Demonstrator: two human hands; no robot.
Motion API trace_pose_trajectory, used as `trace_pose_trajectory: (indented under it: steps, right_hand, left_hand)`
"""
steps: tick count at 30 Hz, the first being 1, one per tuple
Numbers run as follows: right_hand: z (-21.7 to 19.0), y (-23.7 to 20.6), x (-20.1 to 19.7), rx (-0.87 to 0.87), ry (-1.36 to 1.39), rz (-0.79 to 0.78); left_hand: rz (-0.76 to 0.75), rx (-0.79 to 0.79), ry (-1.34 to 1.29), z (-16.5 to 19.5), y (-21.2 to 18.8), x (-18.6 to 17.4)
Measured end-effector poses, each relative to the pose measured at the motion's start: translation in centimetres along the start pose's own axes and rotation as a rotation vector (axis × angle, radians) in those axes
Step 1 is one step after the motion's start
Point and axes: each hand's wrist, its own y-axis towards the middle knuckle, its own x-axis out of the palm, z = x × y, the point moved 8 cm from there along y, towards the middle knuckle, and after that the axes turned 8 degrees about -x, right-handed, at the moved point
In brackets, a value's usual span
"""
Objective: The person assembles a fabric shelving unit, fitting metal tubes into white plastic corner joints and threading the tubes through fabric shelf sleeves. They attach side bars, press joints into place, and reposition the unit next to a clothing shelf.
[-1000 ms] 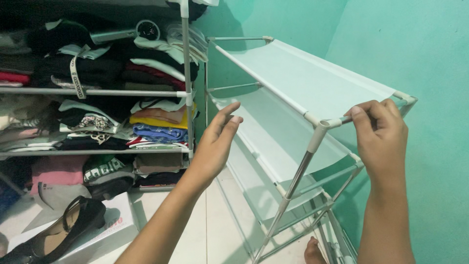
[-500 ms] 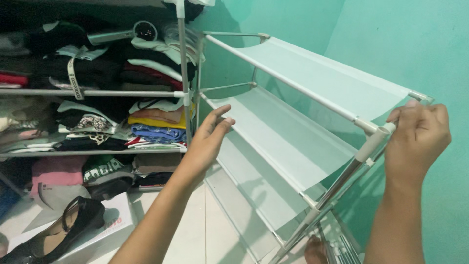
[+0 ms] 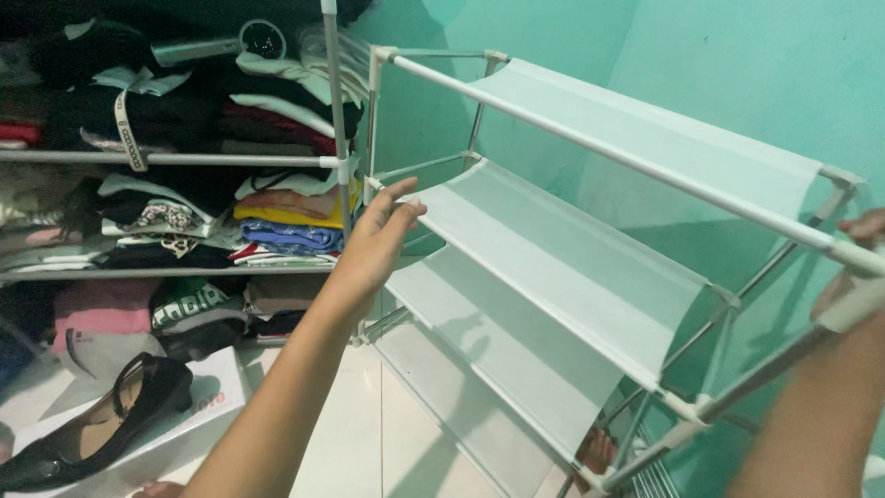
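- White tubing of the shelf rack (image 3: 608, 138) sits just in front of the left hand (image 3: 373, 244); its fingers (image 3: 398, 195) are stretched out and spread, with nothing in them, the tips right at the near-left end of the second tier, by the corner joint. Whether they touch the tube cannot be told.
- At the right edge of the view, the right hand (image 3: 862, 267) is mostly cut off. Its fingers curl at the front rail of the top tier, near that tier's right corner. How tightly they close on the rail cannot be told.
- Pale fabric tiers of the rack slope away in steps, the top one highest, the lower ones reaching down toward the tiled floor (image 3: 355, 443).
- Just left of the rack stands a clothes shelf (image 3: 175, 159), its levels stacked with folded clothes (image 3: 277, 221).
- Near the bottom left corner, a black shoe (image 3: 101, 429) lies on a white box (image 3: 189, 420) on the floor.
- Behind the rack, the wall (image 3: 737, 65) is green.
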Motion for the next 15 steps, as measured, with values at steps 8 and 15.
trace_pose_trajectory:
  steps: [8, 15]
  right_hand:
    - [4.7, 1.3, -11.0, -0.061, 0.126, -0.149]
    - [-6.1, -1.1, -0.5, 0.003, 0.046, -0.168]
  left_hand:
    - [0.097, 0.013, 0.036, 0.7, 0.6, -1.0]
    - [-0.16, 0.103, -0.478, 3.9, -0.3, -1.3]
